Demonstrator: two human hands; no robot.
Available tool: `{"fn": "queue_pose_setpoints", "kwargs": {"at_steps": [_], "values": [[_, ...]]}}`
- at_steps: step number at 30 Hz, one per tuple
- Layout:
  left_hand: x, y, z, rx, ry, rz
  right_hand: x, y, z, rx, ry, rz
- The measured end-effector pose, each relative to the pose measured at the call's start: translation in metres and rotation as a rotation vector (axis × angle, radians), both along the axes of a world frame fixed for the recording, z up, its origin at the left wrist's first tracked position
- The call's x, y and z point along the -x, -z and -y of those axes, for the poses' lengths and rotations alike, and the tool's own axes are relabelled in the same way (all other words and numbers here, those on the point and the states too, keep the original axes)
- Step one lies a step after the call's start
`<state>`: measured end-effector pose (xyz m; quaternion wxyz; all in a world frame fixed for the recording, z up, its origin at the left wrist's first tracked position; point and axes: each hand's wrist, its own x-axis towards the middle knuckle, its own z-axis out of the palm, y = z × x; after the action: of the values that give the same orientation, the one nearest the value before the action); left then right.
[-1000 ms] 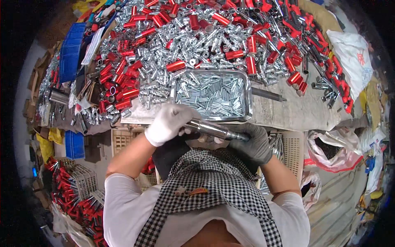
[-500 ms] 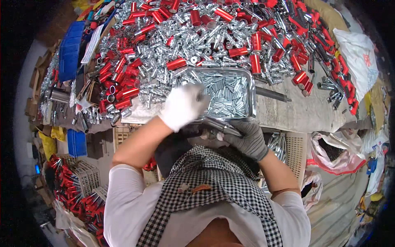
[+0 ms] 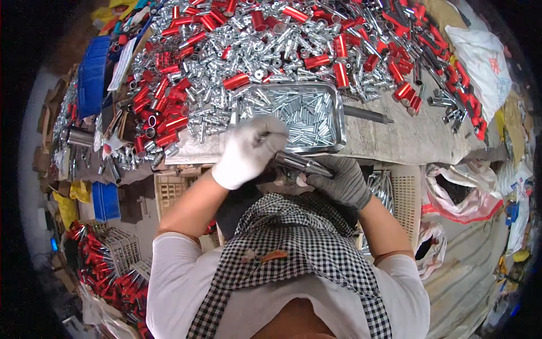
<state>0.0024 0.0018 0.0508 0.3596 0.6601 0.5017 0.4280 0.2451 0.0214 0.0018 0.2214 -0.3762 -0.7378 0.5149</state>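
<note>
My left hand (image 3: 248,151), in a white glove, reaches over the near edge of a shallow metal tray (image 3: 340,125) filled with small silver pins. Its fingers are curled at the tray's front rim; what they pinch is hidden. My right hand (image 3: 339,179), in a dark grey glove, grips a silver metal tube (image 3: 298,163) just below the tray, close to my chest. The tube points left toward the white glove.
Behind the tray the workbench (image 3: 406,138) carries a heap of red cylinders (image 3: 237,81) and silver metal parts. Blue bins (image 3: 93,76) stand at the left. Plastic crates (image 3: 403,198) with more parts sit under the bench, and white bags (image 3: 480,51) lie at the right.
My left hand has risen from the tube up to the tray's near rim. The right hand with the tube has stayed close to my chest.
</note>
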Motion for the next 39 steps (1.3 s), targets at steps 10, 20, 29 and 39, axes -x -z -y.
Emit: {"fn": "queue_pose_setpoints", "kwargs": {"at_steps": [10,20,29,39], "values": [[-0.036,0.002,0.034,0.198,-0.201,0.001,0.015,-0.033,0.025,-0.559,-0.025,0.223],[-0.012,0.009,0.032,-0.205,0.188,0.051,0.008,-0.025,0.027,-0.680,0.030,0.117],[-0.008,-0.007,0.035,-0.022,0.375,-0.443,0.008,-0.012,0.027,-0.801,-0.110,0.319],[0.003,-0.002,0.026,0.459,0.391,-0.292,0.012,-0.009,0.032,-0.925,-0.157,0.159]]}}
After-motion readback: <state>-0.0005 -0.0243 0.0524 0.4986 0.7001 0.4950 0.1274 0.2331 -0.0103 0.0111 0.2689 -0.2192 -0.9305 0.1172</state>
